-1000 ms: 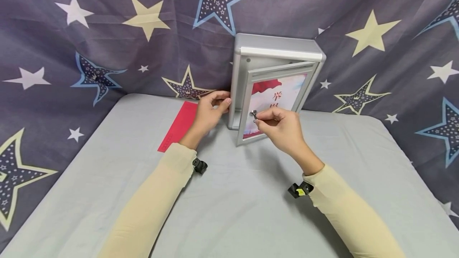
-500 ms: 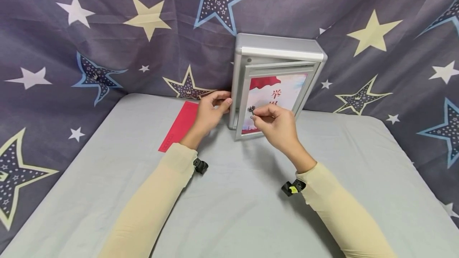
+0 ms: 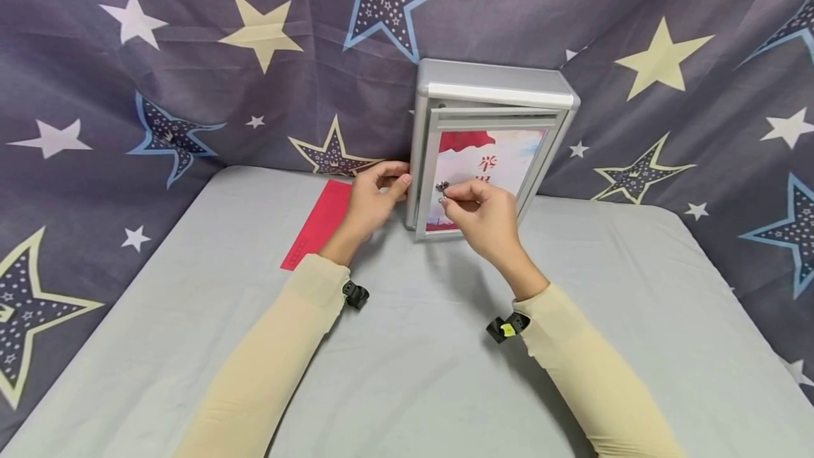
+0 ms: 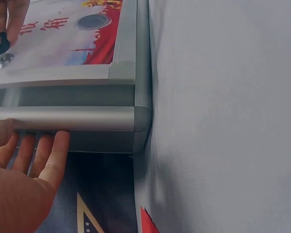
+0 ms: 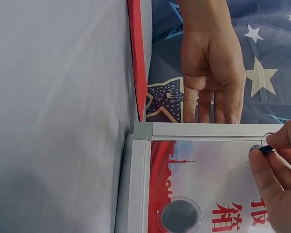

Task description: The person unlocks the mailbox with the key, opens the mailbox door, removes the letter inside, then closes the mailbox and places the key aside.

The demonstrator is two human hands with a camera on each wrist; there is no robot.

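A silver metal box (image 3: pixel 496 83) stands upright at the back of the bed-like surface, its hinged door (image 3: pixel 464 150) slightly ajar on the left side. Red characters and a red banner are printed on the door's poster. My right hand (image 3: pixel 486 221) pinches a small black-headed key (image 5: pixel 266 149) at the round lock (image 4: pixel 5 60) near the door's left edge. A thin ring hangs on the key. Against the box's left side rests my left hand (image 3: pixel 375 196), fingers extended and fingertips at its edge. In the left wrist view, a narrow gap shows between door and box.
A red envelope (image 3: pixel 321 218) lies flat left of the box, partly behind the left forearm. Grey cloth (image 3: pixel 407 373) covers the surface. A dark star-patterned curtain (image 3: pixel 210 90) hangs close behind the box.
My right hand has moved left and slightly away from me with the key, swinging the door toward the box, so the gap is narrower. The left hand has stayed in place.
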